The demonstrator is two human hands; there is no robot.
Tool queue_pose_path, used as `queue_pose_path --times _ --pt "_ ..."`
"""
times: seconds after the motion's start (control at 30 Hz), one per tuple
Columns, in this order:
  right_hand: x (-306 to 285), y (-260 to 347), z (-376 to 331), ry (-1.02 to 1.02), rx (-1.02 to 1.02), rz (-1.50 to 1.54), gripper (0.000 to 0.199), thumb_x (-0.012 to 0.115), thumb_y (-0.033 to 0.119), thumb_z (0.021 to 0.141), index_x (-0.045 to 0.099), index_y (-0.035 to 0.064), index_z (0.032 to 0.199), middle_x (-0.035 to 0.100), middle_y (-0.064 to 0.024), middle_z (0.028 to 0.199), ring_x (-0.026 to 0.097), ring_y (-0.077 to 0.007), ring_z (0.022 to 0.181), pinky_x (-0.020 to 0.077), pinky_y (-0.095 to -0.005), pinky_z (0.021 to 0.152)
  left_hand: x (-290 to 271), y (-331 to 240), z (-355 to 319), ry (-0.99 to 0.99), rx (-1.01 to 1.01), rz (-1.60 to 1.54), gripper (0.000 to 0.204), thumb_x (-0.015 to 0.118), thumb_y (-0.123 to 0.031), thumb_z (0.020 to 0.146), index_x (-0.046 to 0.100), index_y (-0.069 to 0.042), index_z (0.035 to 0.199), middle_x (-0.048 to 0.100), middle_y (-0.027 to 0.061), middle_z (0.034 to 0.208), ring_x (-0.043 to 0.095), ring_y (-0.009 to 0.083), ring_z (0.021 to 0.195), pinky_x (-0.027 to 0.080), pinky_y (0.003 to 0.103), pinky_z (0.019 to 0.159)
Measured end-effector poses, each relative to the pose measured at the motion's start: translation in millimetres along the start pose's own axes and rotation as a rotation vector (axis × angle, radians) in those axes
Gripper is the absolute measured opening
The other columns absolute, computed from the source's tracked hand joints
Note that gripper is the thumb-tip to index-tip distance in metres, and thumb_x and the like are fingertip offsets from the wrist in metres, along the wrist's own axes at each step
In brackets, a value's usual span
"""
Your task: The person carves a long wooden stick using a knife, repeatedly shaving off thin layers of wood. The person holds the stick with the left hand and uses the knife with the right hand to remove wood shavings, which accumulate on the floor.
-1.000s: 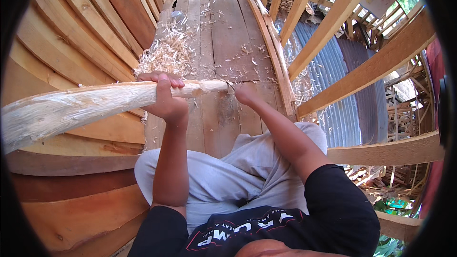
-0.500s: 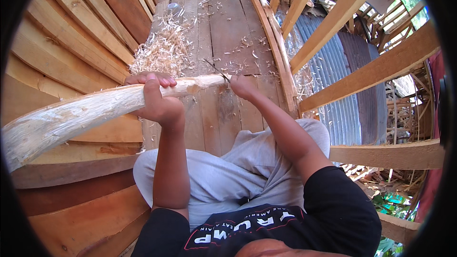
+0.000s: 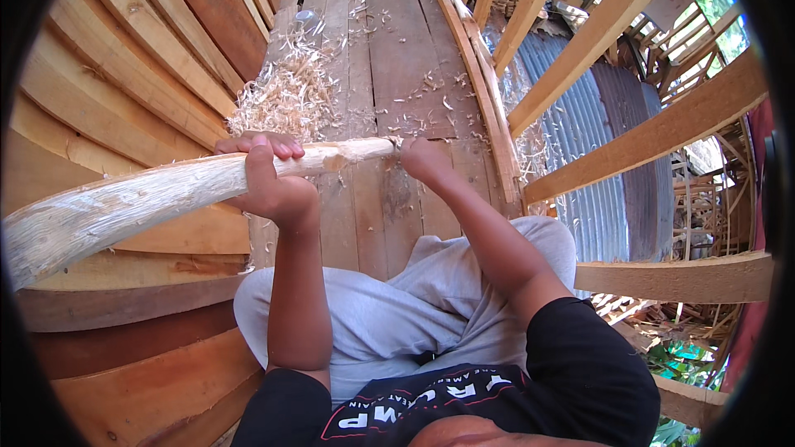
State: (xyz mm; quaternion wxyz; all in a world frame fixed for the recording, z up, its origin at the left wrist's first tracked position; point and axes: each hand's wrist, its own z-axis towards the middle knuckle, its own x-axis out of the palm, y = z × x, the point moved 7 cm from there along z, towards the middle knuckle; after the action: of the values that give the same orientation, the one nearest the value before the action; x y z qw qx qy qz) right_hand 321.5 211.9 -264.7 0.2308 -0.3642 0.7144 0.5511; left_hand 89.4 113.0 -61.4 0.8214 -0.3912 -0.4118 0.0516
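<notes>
A long pale stripped wooden pole (image 3: 141,203) crosses in front of me, thick at the left and tapering to a narrow end on the right. My left hand (image 3: 280,186) is wrapped round its middle, the thumb over the top. At the thin end, my right hand (image 3: 425,162) is closed round a knife. Only a small dark bit of the knife (image 3: 396,141) shows against the pole's tip; its handle is hidden in the fist. A shallow notch is cut in the pole between my hands.
Curly wood shavings (image 3: 290,99) are heaped on the plank floor (image 3: 397,50) beyond the pole. A clear round object (image 3: 305,16) lies past them. Board walling (image 3: 99,99) rises at the left. Wooden railing slats (image 3: 596,41) stand at the right, with corrugated metal sheeting (image 3: 571,149) beyond.
The knife blade, which stuck out past the pole toward the far side, has turned and is now mostly hidden. My right hand has shifted slightly; my left keeps its grip.
</notes>
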Motion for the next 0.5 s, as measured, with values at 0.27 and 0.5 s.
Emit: queue_pose_path --times 0.27,0.5 --pt "1 6 2 0.064 0.035 0.064 0.050 0.038 0.035 0.091 0.064 -0.0062 0.103 0.062 -0.0280 0.106 0.060 -0.0431 0.101 0.0455 -0.0486 0.090 -2 -2 4 0.004 -0.001 -0.014 0.009 0.050 -0.004 0.077 0.042 -0.008 0.076 0.042 0.0052 0.059 0.043 0.0142 0.053 0.042 0.030 0.051" --pt "-11 21 -18 0.027 -0.057 -0.121 0.042 0.044 0.030 0.088 0.064 -0.0034 0.103 0.064 -0.0247 0.105 0.062 -0.0406 0.099 0.0468 -0.0477 0.088 3 -2 2 0.099 0.028 -0.037 0.011 0.048 0.000 0.078 0.040 -0.007 0.080 0.043 0.0053 0.060 0.043 0.0130 0.049 0.044 0.029 0.048"
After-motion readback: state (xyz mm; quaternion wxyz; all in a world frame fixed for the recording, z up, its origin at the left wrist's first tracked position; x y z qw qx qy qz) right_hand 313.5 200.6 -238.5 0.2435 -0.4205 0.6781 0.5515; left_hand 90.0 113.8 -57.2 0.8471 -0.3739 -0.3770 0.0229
